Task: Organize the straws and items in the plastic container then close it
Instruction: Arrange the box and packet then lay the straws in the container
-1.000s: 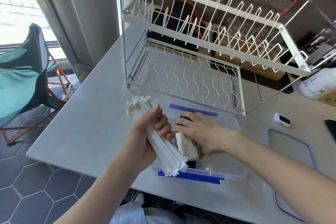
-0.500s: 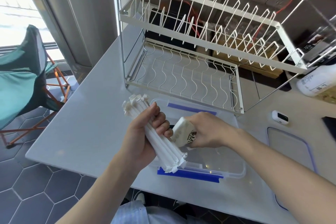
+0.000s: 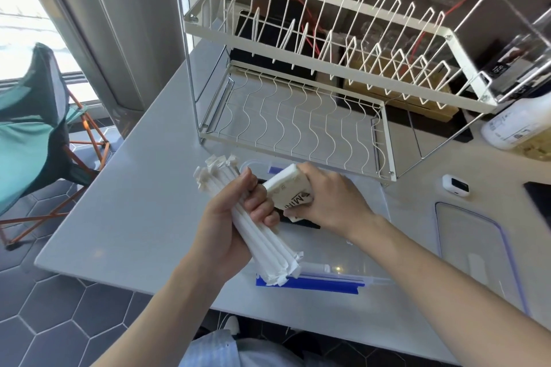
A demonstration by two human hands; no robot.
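Centre of frame: left hand (image 3: 229,226) wrapped tight around a bundle of paper-wrapped straws (image 3: 262,235), held slanted — crimped wrapper ends fan out toward upper left, the other ends hang over the near edge of the container. Right hand (image 3: 331,202) grips a small white packet (image 3: 287,191) with dark lettering, fingers closed on it, lifted clear above the box and touching or just beside the left fingers; cannot tell which.

Clear plastic container (image 3: 351,253) sits open on the pale grey counter (image 3: 140,202), directly under both hands. Blue latch (image 3: 310,283) along its near side, a second blue one at the far side. A dark flat item (image 3: 301,222) lies on the container floor, mostly hidden by the hands. Lid (image 3: 474,250), blue-edged, lies flat at right of frame, well apart from the box. White wire dish rack (image 3: 298,116) stands just behind.

Step in hand, as judged: contents are out of the box and being sorted — nothing is packed yet, lid off.

Next move calls for laying the straws lengthwise along one wall so the bundle lies flat, then fitting the packet beside it, low enough for the lid to seat. The loose wrappers could splay on release.
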